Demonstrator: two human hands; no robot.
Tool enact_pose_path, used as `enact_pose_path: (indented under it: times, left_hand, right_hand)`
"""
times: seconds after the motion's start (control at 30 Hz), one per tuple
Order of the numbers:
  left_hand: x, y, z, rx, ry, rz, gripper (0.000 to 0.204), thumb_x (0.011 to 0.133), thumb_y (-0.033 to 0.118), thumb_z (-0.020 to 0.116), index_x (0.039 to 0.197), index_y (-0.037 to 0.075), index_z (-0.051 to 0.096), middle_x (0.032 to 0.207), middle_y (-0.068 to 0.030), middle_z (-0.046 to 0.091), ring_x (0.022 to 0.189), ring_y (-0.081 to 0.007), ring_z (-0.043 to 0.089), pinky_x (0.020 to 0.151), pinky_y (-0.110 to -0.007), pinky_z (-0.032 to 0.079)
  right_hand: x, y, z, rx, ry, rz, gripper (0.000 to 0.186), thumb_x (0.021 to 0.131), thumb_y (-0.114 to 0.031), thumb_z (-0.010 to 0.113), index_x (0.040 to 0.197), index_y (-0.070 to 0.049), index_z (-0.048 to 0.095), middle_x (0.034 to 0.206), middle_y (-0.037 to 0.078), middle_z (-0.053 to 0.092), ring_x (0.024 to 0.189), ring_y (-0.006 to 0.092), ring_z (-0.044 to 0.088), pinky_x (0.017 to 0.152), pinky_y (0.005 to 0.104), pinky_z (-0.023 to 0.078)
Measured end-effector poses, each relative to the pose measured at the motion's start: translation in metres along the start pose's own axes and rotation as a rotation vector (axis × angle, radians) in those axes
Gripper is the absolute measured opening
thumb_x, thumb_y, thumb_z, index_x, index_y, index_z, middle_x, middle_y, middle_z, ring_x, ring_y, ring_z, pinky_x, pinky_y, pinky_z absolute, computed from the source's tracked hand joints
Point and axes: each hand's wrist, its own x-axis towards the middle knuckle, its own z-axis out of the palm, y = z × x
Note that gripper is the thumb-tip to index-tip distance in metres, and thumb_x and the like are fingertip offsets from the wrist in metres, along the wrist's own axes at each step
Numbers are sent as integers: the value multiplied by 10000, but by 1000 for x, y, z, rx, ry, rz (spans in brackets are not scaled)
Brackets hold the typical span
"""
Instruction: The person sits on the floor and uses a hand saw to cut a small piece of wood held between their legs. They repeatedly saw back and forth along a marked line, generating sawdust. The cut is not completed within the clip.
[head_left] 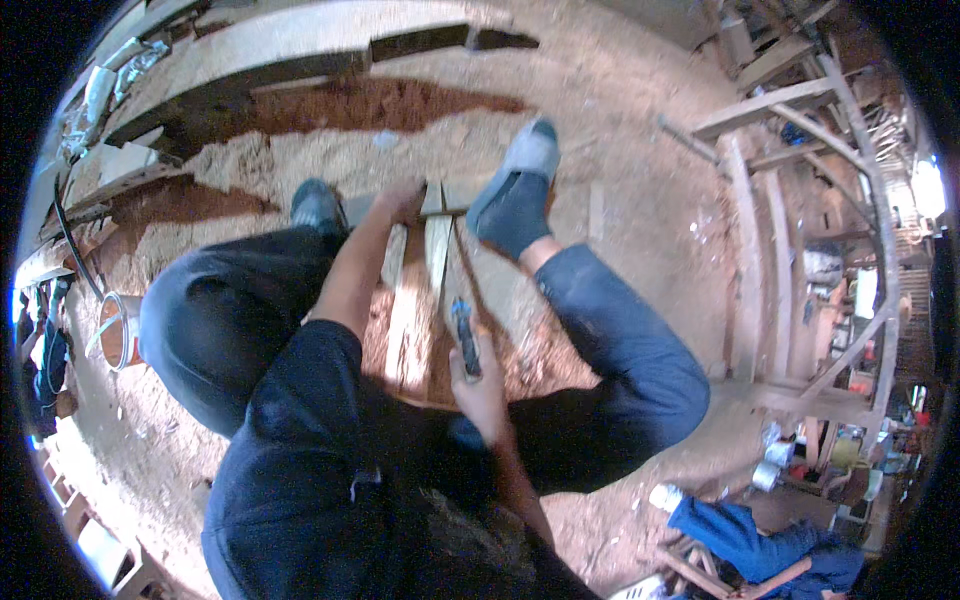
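I sit with my knees apart and several narrow wooden strips [437, 245] lying between my legs. My left hand [403, 197] is stretched forward to the far end of the strips, between my two feet. Its fingers look closed against the wood there, but what they grip is too small to make out. Closer to my body, my right hand [480, 382] is wrapped round a slim dark hand tool with blue on it [464, 335]. The tool points away from me, beside the strips. Its exact kind is unclear.
Reddish soil and shavings cover the ground [550, 350] around the strips. To the left stands an orange-brown bucket [121, 330]. A wooden frame [745, 260] rises on the right. Long planks [300, 62] lie at the far side. Blue cloth [740, 540] lies at the lower right.
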Motion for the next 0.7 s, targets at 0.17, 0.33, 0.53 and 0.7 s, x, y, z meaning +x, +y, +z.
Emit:
enact_pose_path:
  times: [0.17, 0.33, 0.53, 0.7]
  left_hand:
    - [-3, -13, 5, -90, -1, 38, 876, 589, 272, 826, 1312, 38, 392, 1231, -243, 550, 1142, -409, 539, 966, -468, 452]
    - [-28, 0, 7, -66, 20, -134, 976, 610, 375, 797, 1400, 78, 306, 1358, -192, 449, 1282, -411, 410, 1064, -538, 316]
    - [-31, 5, 1, -55, 74, -146, 991, 605, 412, 787, 1414, 111, 301, 1385, -171, 413, 1314, -406, 350, 1089, -561, 253]
    - [-26, 4, 8, 0, 55, -157, 958, 684, 485, 765, 1426, 108, 292, 1360, -181, 441, 1308, -369, 385, 1081, -545, 288]
  right_hand:
    - [-5, -29, -8, -107, -4, 25, 453, 917, -64, 564, 1349, -38, 432, 1044, 192, 620, 908, 235, 628, 806, 330, 486]
    - [0, -45, -21, -265, -61, -70, 480, 910, -44, 560, 1365, -19, 409, 1142, 229, 594, 972, 271, 627, 840, 374, 491]
    - [27, -40, -11, -247, -125, 31, 481, 936, -117, 538, 1378, -8, 381, 1258, 244, 542, 1141, 335, 573, 951, 397, 452]
    - [25, -41, -6, -182, -178, 58, 491, 927, -86, 553, 1375, -9, 368, 1156, 254, 572, 1077, 345, 605, 891, 400, 473]
